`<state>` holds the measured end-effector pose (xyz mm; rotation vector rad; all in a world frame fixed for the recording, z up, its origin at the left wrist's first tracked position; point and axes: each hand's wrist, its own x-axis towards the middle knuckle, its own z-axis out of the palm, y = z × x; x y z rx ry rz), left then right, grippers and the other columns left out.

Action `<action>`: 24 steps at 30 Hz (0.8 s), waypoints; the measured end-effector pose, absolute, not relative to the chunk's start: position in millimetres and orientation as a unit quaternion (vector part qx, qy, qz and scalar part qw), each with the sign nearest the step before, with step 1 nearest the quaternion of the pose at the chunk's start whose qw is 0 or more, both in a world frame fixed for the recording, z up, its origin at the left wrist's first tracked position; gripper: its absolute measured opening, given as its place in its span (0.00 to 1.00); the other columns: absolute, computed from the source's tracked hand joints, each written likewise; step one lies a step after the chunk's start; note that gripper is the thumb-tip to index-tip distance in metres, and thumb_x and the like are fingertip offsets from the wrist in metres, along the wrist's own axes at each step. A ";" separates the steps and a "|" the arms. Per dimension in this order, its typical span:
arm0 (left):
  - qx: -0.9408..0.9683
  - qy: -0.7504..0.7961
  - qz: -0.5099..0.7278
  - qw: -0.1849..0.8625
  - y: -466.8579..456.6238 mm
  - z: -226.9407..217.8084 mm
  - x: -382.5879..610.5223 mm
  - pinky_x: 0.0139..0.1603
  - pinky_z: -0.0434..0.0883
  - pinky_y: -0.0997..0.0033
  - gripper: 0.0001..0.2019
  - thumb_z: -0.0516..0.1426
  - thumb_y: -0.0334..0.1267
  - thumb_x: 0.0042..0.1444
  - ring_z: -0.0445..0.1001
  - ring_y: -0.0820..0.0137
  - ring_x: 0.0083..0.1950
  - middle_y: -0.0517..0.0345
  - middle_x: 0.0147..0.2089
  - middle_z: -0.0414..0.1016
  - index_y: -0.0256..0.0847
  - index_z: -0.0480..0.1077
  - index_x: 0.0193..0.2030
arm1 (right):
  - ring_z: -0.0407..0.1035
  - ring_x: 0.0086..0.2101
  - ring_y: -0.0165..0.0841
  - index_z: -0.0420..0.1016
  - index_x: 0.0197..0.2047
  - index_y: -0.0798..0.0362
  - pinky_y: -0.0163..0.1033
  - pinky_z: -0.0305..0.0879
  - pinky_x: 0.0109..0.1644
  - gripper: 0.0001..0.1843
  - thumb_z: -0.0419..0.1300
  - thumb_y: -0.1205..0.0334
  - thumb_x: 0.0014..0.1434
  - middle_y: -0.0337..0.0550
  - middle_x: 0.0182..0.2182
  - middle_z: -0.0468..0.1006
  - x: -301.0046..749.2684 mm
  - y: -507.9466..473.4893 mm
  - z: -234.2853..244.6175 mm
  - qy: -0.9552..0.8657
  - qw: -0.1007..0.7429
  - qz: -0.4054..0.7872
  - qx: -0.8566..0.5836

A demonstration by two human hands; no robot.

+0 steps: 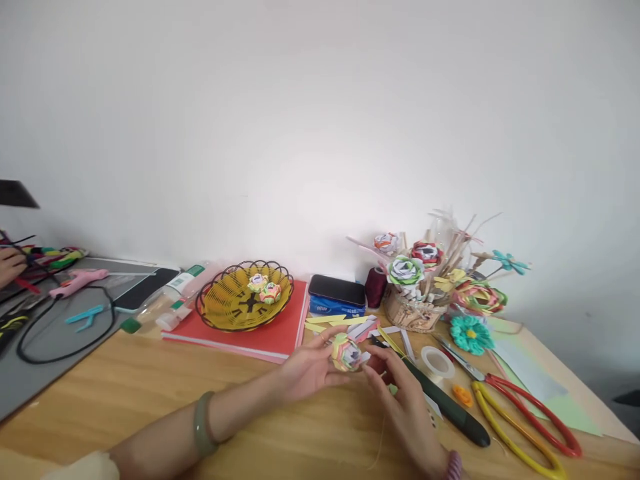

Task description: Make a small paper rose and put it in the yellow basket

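Note:
Over the wooden table, my left hand (313,363) is closed around a paper flower (346,352) of pale yellow, pink, green and white layers, its thumb and fingers at the edges. From the right, my right hand (403,400) has thumb and index finger pinched at a short white paper strip (365,358) beside the flower. Just behind the hands lie loose yellow and white paper strips (330,323). A dark green long-handled tool (450,410) lies beneath and beyond my right hand, its tip partly hidden.
A yellow basket (215,303) with paper flowers stands on red paper (287,333). Behind are a phone (337,291) and a pot (413,312) of flowers. At right lie tape (437,363) and large scissors (520,407). A co-worker's hand (10,265) and glue gun (77,283) are left.

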<state>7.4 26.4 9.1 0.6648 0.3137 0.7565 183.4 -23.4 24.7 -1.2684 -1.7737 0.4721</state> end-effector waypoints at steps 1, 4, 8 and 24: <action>0.325 0.157 0.348 0.865 25.0 9.0 7.5 0.44 0.69 0.68 0.19 0.54 0.33 0.57 0.75 0.66 0.46 0.48 0.53 0.70 0.43 0.61 0.56 | 0.68 0.28 0.31 0.69 0.47 0.53 0.34 0.66 0.29 0.13 0.52 0.58 0.61 0.41 0.29 0.72 182.4 -23.9 25.8 -0.715 0.435 0.191 -0.513; 0.359 0.187 0.293 0.866 22.9 8.7 7.0 0.38 0.71 0.70 0.19 0.54 0.35 0.57 0.77 0.67 0.41 0.48 0.49 0.72 0.42 0.61 0.56 | 0.67 0.26 0.31 0.72 0.41 0.54 0.34 0.65 0.29 0.11 0.52 0.59 0.61 0.40 0.28 0.73 181.3 -25.1 26.4 -0.723 0.424 0.191 -0.511; 0.360 0.205 0.252 0.875 23.8 7.3 6.5 0.30 0.71 0.73 0.22 0.53 0.41 0.57 0.78 0.63 0.40 0.45 0.50 0.71 0.43 0.59 0.58 | 0.69 0.29 0.31 0.74 0.39 0.54 0.34 0.66 0.31 0.12 0.51 0.60 0.62 0.43 0.31 0.75 183.5 -25.3 26.0 -0.734 0.419 0.193 -0.498; 0.287 0.240 0.259 0.890 24.1 -0.6 13.2 0.39 0.66 0.70 0.16 0.59 0.41 0.52 0.75 0.68 0.37 0.49 0.40 0.75 0.38 0.69 0.47 | 0.69 0.23 0.30 0.75 0.35 0.50 0.31 0.66 0.27 0.14 0.51 0.53 0.61 0.40 0.23 0.72 189.0 -19.1 7.4 -0.747 0.426 0.164 -0.484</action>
